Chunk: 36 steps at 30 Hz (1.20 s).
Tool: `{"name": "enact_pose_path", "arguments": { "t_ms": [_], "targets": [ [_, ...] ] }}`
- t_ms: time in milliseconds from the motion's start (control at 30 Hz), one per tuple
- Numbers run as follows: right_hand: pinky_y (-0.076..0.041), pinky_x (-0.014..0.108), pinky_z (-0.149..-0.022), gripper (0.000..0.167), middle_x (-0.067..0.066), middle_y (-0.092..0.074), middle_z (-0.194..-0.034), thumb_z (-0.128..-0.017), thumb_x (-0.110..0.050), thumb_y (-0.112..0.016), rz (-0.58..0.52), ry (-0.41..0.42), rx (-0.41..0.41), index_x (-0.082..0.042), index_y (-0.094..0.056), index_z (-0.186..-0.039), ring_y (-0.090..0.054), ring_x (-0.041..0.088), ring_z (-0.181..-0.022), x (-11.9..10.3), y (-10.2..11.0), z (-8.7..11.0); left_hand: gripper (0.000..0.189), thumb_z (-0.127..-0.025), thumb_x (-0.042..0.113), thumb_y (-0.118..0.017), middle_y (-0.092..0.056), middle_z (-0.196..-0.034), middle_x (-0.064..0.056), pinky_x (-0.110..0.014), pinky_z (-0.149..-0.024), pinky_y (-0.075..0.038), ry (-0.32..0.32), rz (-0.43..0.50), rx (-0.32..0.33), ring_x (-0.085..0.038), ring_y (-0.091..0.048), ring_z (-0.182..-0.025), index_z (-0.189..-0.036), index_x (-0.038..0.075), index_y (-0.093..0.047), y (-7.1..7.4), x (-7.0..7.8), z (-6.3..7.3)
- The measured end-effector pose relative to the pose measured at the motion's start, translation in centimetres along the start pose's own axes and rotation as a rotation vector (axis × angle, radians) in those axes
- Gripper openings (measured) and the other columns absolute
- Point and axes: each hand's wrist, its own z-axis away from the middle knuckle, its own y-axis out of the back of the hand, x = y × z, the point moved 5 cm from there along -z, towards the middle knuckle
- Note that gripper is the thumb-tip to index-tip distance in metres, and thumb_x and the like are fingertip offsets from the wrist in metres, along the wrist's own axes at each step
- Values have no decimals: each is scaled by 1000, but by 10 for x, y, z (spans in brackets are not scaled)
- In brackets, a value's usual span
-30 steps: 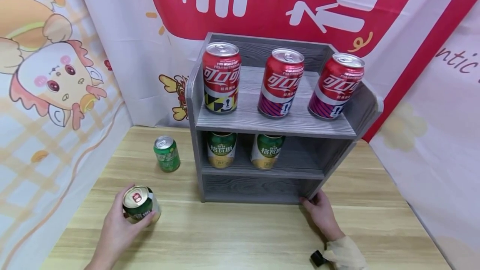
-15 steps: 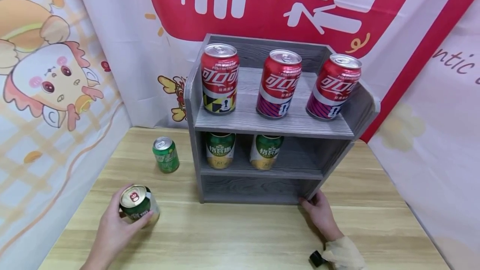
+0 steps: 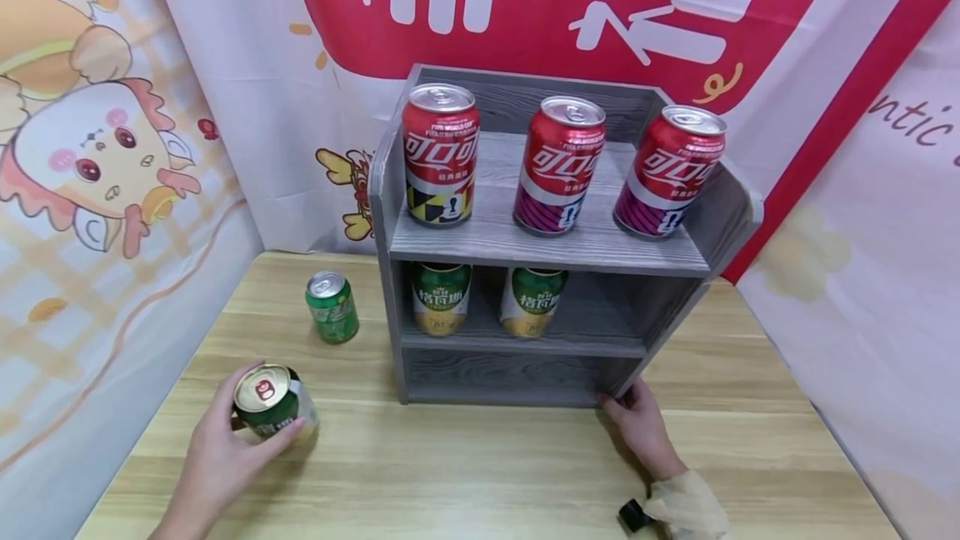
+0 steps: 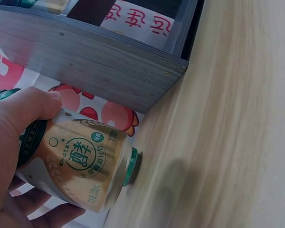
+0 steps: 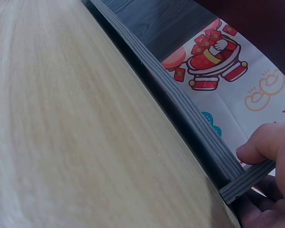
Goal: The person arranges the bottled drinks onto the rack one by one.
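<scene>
My left hand (image 3: 228, 444) holds a green, white and gold drink can (image 3: 270, 407) at the left front of the table, thumb on one side and fingers around the other. The left wrist view shows the can's gold lower part (image 4: 85, 161); its base seems slightly above the tabletop. My right hand (image 3: 641, 427) pinches the lower right corner of a grey wooden shelf unit (image 3: 517, 377). In the right wrist view the thumb (image 5: 256, 147) lies on one side of the panel end, fingers on the other. A small green can (image 3: 332, 311) stands left of the shelf.
Three red cola cans stand on the top shelf, the middle one (image 3: 558, 165) among them. Two green-and-gold cans, one at left (image 3: 441, 298), stand on the middle shelf. Printed cloth hangs behind and at both sides of the wooden table (image 3: 450, 473).
My left hand has shifted slightly left and away from me with the can in its grip. The right hand keeps its hold on the shelf corner.
</scene>
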Motion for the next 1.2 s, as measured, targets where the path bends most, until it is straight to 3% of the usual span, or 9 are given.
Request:
{"name": "enact_pose_path", "arguments": {
  "t_ms": [233, 633, 1200],
  "targets": [
    [-43, 2, -92, 47, 26, -57, -133, -90, 0, -66, -13, 27, 1, 5, -49, -134, -50, -13, -109, 0, 0, 2, 98, -66, 30, -92, -58, -128, -14, -8, -70, -44, -3, -6, -29, 14, -43, -90, -148, 19, -40, 3, 10, 2],
    [-43, 1, -92, 50, 24, -56, -135, -90, -1, -66, 16, 27, -2, 3, -48, -137, -49, -12, -111, 0, 0, 0, 93, -67, 36, -90, -59, -127, -9, -6, -70, -44, -4, -16, -53, 14, -45, -90, -146, 23, -42, 10, 26, 5],
    [-43, 2, -91, 49, 23, -55, -136, -91, -3, -66, 3, 10, -15, 2, -48, -137, -49, -12, -110, -3, 0, 2, 90, -64, 34, -92, -63, -122, -4, -10, -68, -46, -71, 2, -68, 7, -49, -89, -142, 26, -47, 1, 46, 10]
  ]
}}
